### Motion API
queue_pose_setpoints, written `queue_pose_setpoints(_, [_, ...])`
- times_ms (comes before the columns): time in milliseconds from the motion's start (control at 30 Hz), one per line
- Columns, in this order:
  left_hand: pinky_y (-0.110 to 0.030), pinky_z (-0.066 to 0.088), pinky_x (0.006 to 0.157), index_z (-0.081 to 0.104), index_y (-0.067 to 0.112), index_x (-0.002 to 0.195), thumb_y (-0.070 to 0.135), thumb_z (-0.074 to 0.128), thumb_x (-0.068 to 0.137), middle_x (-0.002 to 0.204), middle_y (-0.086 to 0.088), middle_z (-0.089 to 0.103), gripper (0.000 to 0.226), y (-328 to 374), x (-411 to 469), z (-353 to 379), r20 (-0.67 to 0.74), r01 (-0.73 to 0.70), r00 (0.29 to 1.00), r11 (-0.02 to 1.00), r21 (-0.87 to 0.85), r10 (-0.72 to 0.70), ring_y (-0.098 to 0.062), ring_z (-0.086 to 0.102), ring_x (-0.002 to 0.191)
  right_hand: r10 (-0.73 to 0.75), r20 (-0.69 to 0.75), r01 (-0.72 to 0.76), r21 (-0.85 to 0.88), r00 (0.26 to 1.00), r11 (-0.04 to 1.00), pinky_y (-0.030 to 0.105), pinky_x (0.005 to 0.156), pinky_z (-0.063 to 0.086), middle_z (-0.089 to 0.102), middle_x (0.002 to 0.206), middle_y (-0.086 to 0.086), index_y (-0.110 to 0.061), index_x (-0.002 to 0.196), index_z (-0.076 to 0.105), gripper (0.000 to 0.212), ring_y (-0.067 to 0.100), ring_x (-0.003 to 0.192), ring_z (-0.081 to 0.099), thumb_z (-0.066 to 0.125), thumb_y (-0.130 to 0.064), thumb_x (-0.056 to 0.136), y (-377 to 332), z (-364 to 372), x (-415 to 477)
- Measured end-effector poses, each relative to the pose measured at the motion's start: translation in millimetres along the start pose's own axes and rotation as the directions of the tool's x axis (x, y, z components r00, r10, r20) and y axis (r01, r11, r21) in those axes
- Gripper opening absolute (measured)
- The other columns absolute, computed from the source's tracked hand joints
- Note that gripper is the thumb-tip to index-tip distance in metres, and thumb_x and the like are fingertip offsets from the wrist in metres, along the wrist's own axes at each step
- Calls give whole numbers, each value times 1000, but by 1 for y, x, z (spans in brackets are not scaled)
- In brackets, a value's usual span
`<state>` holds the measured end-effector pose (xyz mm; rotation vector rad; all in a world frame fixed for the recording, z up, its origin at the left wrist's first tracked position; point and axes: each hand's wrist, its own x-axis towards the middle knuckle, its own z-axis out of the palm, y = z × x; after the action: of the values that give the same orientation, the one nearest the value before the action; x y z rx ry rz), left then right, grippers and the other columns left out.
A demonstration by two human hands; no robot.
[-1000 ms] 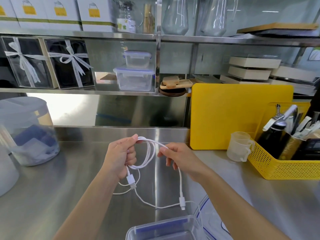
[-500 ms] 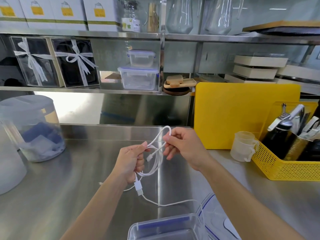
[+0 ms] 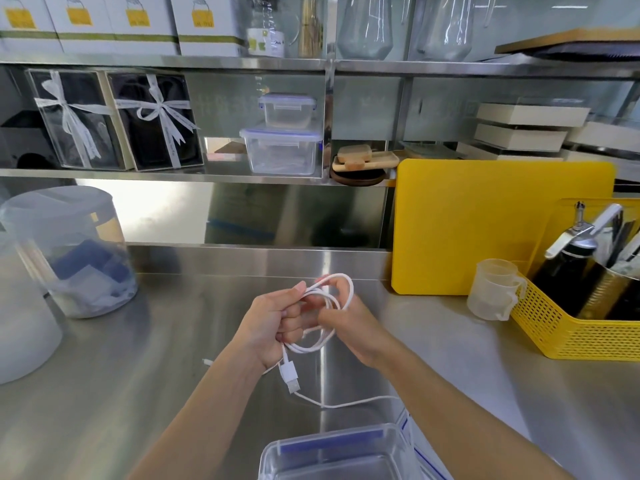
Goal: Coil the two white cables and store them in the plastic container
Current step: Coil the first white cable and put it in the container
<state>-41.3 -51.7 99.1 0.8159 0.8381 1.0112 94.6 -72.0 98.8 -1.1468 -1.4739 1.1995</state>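
Note:
My left hand [image 3: 273,323] grips a bundle of loops of a white cable [image 3: 341,289] above the steel counter. My right hand [image 3: 353,327] pinches the same coil from the right, fingers threaded through the loops. A USB plug [image 3: 290,375] dangles below my left hand. A second white cable [image 3: 346,403] lies on the counter under my arms, its far tip showing at the left [image 3: 207,362]. The clear plastic container [image 3: 332,452] with a blue rim stands open at the bottom edge, its lid [image 3: 419,452] partly hidden beside it under my right forearm.
A round translucent canister [image 3: 69,251] stands at the left. A yellow cutting board [image 3: 498,226] leans against the back at the right. A small measuring cup [image 3: 491,289] sits before a yellow basket [image 3: 571,327] of bottles. Shelves above hold boxes and containers.
My hands have come together and the loose end hanging from my right hand has been wound into the coil. The loops are now tighter and smaller.

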Motion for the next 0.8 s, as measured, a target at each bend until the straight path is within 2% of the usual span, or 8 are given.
queue_pose_setpoints(100, [-11, 17, 28, 62, 4, 69, 21, 47, 94, 37, 9, 25, 34, 2, 1, 3, 8, 0, 1000, 1000, -1, 0, -1, 18, 27, -46, 51, 43, 68, 998, 997, 27, 57, 50, 56, 73, 11, -14, 99, 52, 27, 16, 60, 56, 55, -4, 74, 5, 1, -1])
queue_pose_setpoints(233, [-12, 20, 26, 62, 4, 72, 22, 50, 94, 35, 9, 28, 31, 2, 1, 6, -28, -27, 999, 998, 64, 29, -1, 22, 26, -96, 22, 98, -172, 995, 980, 30, 84, 53, 65, 96, 0, -32, 99, 60, 24, 11, 87, 63, 68, -37, 76, 16, -1, -1])
queue_pose_setpoints(300, [-12, 19, 25, 61, 4, 74, 21, 49, 94, 35, 10, 27, 29, 8, 2, 4, -21, -31, 999, 999, 24, 31, 0, 21, 25, -118, 65, 129, -186, 991, 974, 20, 73, 51, 61, 83, -7, -39, 90, 59, 18, 3, 75, 58, 69, -40, 76, 15, -4, -4])
queue_pose_setpoints(400, [-12, 17, 24, 57, 2, 74, 21, 45, 94, 32, 10, 27, 30, 26, 7, -9, -21, -33, 999, 996, -89, 31, 0, 20, 23, -88, 84, 106, -244, 993, 964, 21, 58, 39, 48, 65, -8, -25, 86, 59, 26, 6, 61, 44, 68, -46, 73, 15, -13, -8])
queue_pose_setpoints(467, [-11, 16, 24, 58, 1, 73, 20, 45, 94, 31, 9, 27, 31, 36, 8, -17, -41, -47, 998, 992, -113, 43, -1, 21, 22, -79, 64, 94, -281, 995, 955, 22, 56, 37, 49, 65, -4, -19, 87, 61, 27, 8, 61, 44, 67, -43, 76, 18, -21, -10])
queue_pose_setpoints(567, [-12, 17, 26, 60, 0, 71, 18, 48, 93, 33, 9, 27, 32, 37, 7, -21, -61, -64, 996, 993, -97, 58, -2, 21, 24, -57, 23, 61, -310, 998, 949, 27, 57, 38, 53, 68, 6, -18, 80, 64, 12, 12, 62, 45, 63, -29, 85, 21, -31, -12])
queue_pose_setpoints(700, [-13, 17, 27, 60, 1, 72, 16, 49, 93, 34, 8, 28, 28, 37, 7, -22, -86, -90, 993, 993, -81, 83, -3, 21, 25, -37, 23, 44, -450, 999, 892, 25, 56, 37, 54, 66, 2, -24, 77, 63, 16, 12, 60, 45, 55, -23, 91, 20, -40, -12])
queue_pose_setpoints(800, [-13, 17, 27, 63, 3, 70, 13, 49, 92, 35, 8, 28, 28, 36, 6, -26, -106, -103, 989, 994, -29, 99, -3, 21, 26, -54, -49, 22, -501, 997, 865, 21, 55, 34, 52, 63, -1, -21, 74, 62, 20, 9, 58, 43, 52, -22, 92, 19, -60, -14])
